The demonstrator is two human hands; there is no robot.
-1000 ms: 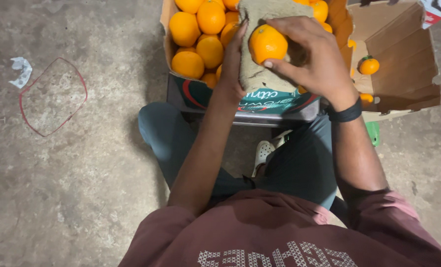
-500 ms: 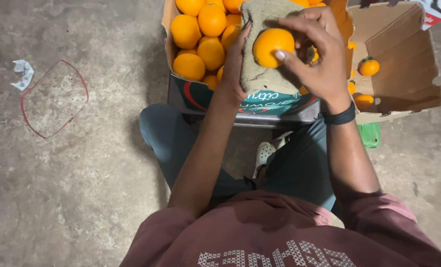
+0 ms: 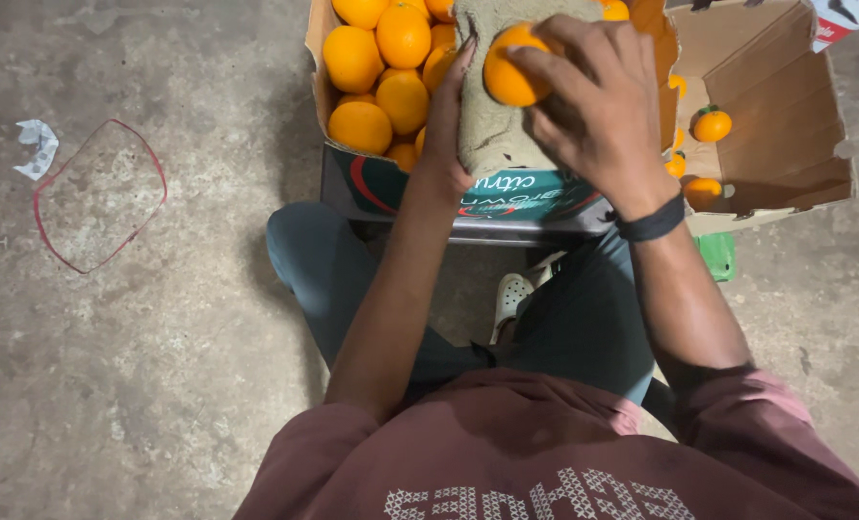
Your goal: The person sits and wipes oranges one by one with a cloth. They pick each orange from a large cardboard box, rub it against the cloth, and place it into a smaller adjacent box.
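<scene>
An orange (image 3: 512, 69) is gripped by the right hand (image 3: 598, 106) against a khaki cloth (image 3: 492, 135), held by the left hand (image 3: 446, 144) over the fruit box's (image 3: 391, 188) near edge.

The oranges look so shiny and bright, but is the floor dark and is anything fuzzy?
Head view: the boxed oranges are brightly lit and sharp; the concrete floor is dimmer, with a shadow beside the person's leg; the right hand and its orange look slightly soft; no glare.

Fruit-packing floor: bare concrete (image 3: 141, 385), orange cartons (image 3: 391, 188)
</scene>
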